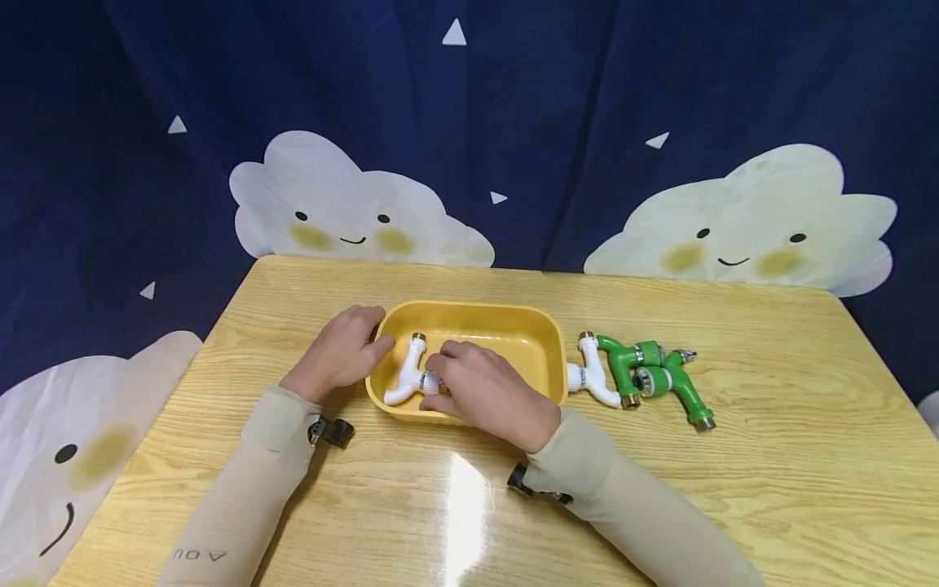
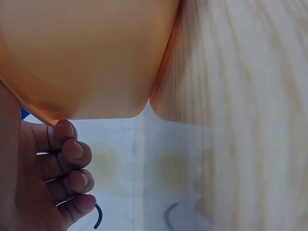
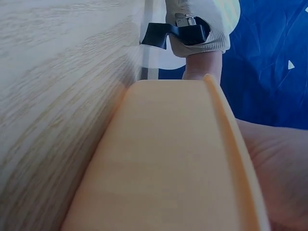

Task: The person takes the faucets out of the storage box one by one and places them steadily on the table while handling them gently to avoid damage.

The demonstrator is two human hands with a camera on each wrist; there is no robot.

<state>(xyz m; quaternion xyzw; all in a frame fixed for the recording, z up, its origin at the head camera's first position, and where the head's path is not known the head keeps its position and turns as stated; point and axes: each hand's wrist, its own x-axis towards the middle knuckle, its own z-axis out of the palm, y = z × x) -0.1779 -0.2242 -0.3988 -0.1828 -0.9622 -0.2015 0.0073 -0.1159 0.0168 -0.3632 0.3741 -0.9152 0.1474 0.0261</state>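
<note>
A yellow plastic basin (image 1: 506, 310) sits on the wooden table, its side wall (image 2: 96, 57) filling much of the left wrist view. Inside its left end lies a white tap (image 1: 407, 375) with a threaded metal end pointing away. My right hand (image 1: 487, 395) reaches over the near rim and holds the tap by its ribbed white knob (image 1: 430, 382), fingers above and thumb below. With my left hand (image 1: 341, 350) I grip the basin's left rim, thumb over the edge and fingers (image 2: 77, 150) curled outside. In the right wrist view, the basin wall (image 3: 159, 154) hides the right fingertips and the tap.
Right of the basin, a second white tap (image 1: 596, 375) lies close to its wall. Two green taps (image 1: 622, 363) (image 1: 685, 391) with metal ends lie beside it. A dark blue curtain (image 1: 543, 98) with cloud faces hangs behind the table (image 1: 770, 456).
</note>
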